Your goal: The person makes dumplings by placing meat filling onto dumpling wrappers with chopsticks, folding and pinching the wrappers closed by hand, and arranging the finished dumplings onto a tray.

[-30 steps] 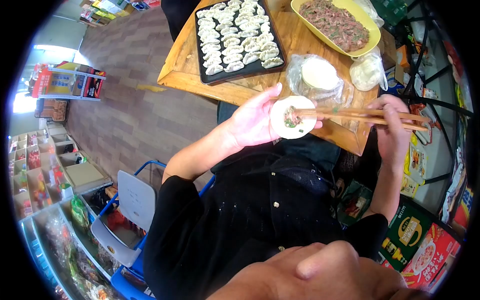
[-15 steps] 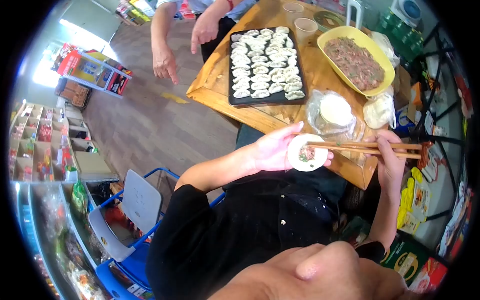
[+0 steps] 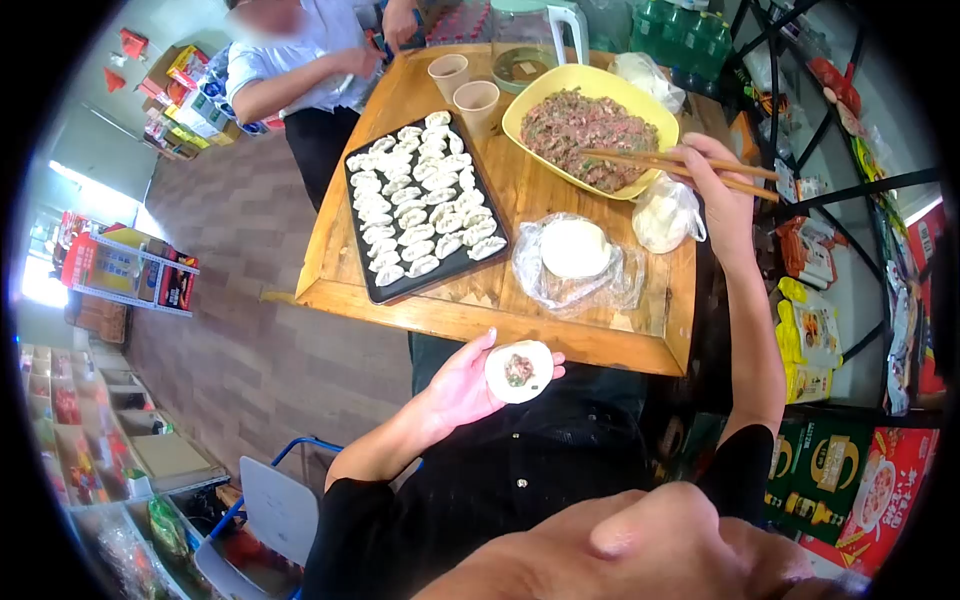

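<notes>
On the palm of my left hand (image 3: 462, 388) lies a round dumpling wrapper (image 3: 540, 372) with a small mound of meat filling (image 3: 519, 370) at its middle. The fingers support it from below, thumb held apart. My right hand (image 3: 722, 185) grips a pair of wooden chopsticks (image 3: 745, 168), their tips in the minced filling of the yellow bowl (image 3: 512, 118). Between the hands, on the table, a stack of round wrappers (image 3: 576, 247) sits in an opened plastic bag. A black tray (image 3: 385, 292) to the left bears rows of folded dumplings (image 3: 410, 210).
The wooden table (image 3: 345, 270) ends just beyond my left hand. Two paper cups (image 3: 476, 103) and a handled glass jug (image 3: 522, 62) stand at the back. A knotted plastic bag (image 3: 666, 215) lies beside the bowl. Another person (image 3: 300, 75) stands at the table's far left side.
My right hand has moved the chopsticks from the wrapper up to the bowl of filling. My left hand still holds the wrapper. The view has shifted, and the other person's pointing hands have drawn back.
</notes>
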Demonstrator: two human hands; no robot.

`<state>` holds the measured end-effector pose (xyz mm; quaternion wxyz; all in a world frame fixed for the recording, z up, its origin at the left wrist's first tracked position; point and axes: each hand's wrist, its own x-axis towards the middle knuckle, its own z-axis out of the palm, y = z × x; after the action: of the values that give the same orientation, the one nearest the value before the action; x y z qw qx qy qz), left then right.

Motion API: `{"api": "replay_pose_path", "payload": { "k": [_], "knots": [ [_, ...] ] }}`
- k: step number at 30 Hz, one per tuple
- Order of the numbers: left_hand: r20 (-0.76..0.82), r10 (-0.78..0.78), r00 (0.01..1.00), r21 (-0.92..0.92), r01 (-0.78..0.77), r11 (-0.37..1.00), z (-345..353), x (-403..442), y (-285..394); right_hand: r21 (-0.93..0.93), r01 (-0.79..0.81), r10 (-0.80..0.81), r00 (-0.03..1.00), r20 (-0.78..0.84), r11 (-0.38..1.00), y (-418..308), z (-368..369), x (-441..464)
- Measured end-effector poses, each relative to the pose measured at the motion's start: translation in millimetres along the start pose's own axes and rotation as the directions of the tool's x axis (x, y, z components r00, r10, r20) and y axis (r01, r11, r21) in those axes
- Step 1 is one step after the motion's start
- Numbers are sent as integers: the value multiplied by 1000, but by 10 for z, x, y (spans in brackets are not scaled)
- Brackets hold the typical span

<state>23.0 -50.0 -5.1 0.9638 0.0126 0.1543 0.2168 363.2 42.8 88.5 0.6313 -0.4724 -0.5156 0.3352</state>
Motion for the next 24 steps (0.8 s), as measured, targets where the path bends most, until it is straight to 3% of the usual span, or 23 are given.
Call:
{"api": "replay_pose_path", "payload": {
  "k": [3,7,9,11,17,21,24],
  "knots": [
    [-12,2,1000,19,-2,1000,-49,4,18,-56,-27,31,998,61,998,107,122,100],
    [-90,-19,996,50,23,998,-25,66,70,-236,128,-103,988,115,963,295,234,199],
    [-40,-43,998,34,44,998,8,83,97,-173,86,-64,990,129,981,318,261,232],
    [-29,-31,999,31,32,999,41,90,105,-258,1,34,990,134,966,379,252,252],
    [20,-32,999,36,32,999,162,88,149,10,-76,76,997,7,997,341,173,285],
    [47,-69,996,-20,70,997,257,101,171,-80,-53,63,989,135,995,504,147,298],
    [36,-71,997,-11,72,997,298,120,168,-44,-103,107,987,116,994,457,136,260]
  ]
}}
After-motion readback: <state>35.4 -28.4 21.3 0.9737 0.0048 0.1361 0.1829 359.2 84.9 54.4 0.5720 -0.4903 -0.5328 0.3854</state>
